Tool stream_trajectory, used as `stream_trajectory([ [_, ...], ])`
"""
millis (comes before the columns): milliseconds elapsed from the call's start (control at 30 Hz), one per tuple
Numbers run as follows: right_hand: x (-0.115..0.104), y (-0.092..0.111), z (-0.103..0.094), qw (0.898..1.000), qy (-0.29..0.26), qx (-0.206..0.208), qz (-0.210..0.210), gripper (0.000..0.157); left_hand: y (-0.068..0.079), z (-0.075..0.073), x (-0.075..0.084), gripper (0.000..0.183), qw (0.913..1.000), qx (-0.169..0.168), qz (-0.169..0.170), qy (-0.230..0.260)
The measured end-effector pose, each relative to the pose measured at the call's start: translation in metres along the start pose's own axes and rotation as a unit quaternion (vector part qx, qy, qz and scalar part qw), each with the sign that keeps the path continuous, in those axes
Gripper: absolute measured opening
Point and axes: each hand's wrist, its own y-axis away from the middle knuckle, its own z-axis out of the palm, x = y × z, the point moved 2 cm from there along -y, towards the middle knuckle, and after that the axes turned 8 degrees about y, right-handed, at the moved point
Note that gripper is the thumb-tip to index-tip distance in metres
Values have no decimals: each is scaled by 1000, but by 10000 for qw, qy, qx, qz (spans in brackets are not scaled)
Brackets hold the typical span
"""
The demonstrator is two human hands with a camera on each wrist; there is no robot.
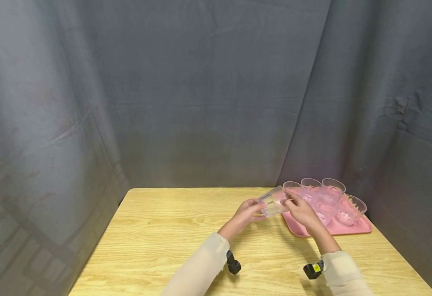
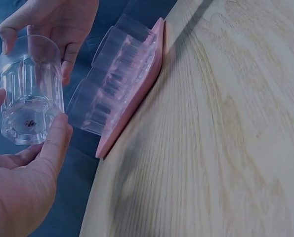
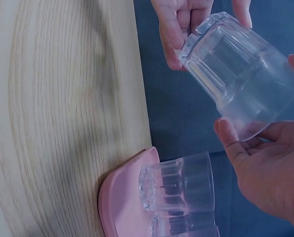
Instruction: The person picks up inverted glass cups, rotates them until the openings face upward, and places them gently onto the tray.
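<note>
A clear plastic tumbler (image 1: 274, 201) with fluted sides is held tilted above the table, near the tray's left side. At its base end, my left hand (image 1: 245, 215) grips it between thumb and fingers. My right hand (image 1: 305, 211) holds the tumbler near its rim, with the thumb and fingers on opposite sides. In the left wrist view a small dark mark shows in the bottom of the tumbler (image 2: 30, 94). The right wrist view shows both hands on the tumbler (image 3: 240, 74), its base pointing to the left hand.
To the right, a pink tray (image 1: 336, 231) carries several similar clear tumblers (image 1: 350, 211), standing mouth up close together. Tray and hands are over a light wood-grain table (image 1: 164, 246). Grey curtains (image 1: 208, 102) hang behind it and along both sides.
</note>
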Motion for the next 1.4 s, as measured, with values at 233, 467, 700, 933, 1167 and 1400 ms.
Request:
stream_trajectory([
  [233,3,0,-7,9996,265,95,-100,61,-5,7,-5,50,10000,-20,13,82],
  [467,6,3,-13,9986,527,14,73,65,-10,13,-11,49,9998,61,-75,194],
  [700,9,5,-19,9971,742,125,64,66,-14,21,-15,45,9993,170,-83,325],
  [933,15,6,-25,9968,788,150,-7,67,-19,27,-18,45,9998,186,-43,96],
  [1167,21,7,-30,9947,994,245,-21,68,-23,35,-23,40,9995,319,16,-27],
  [1400,25,7,-34,9920,1192,399,-78,67,-26,40,-26,43,9990,371,52,-253],
])
